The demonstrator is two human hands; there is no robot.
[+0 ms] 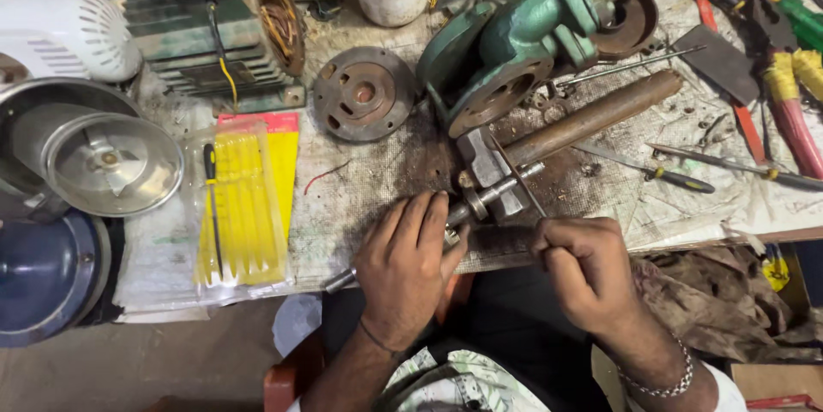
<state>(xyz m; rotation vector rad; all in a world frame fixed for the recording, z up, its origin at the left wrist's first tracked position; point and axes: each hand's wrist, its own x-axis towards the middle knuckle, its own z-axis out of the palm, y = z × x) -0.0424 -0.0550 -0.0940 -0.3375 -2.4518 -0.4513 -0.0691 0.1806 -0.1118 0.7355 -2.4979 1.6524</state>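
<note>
Grey steel shaft (480,200), middle hidden under left hand (403,270), resting on grimy surface (369,198) beside rusty-handled hammer (549,142). Left grip clamped on shaft; right hand (587,270) pinched on thin blade (519,180), tip unclear.

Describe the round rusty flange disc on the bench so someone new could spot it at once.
Start at the big green pump casting at the top middle of the bench. Just left of it, right of the green motor with exposed copper windings, a flat round rusty disc lies on the worktop. Unlike the loose tools around, it is circular, with a central hub and small holes around it.
</note>
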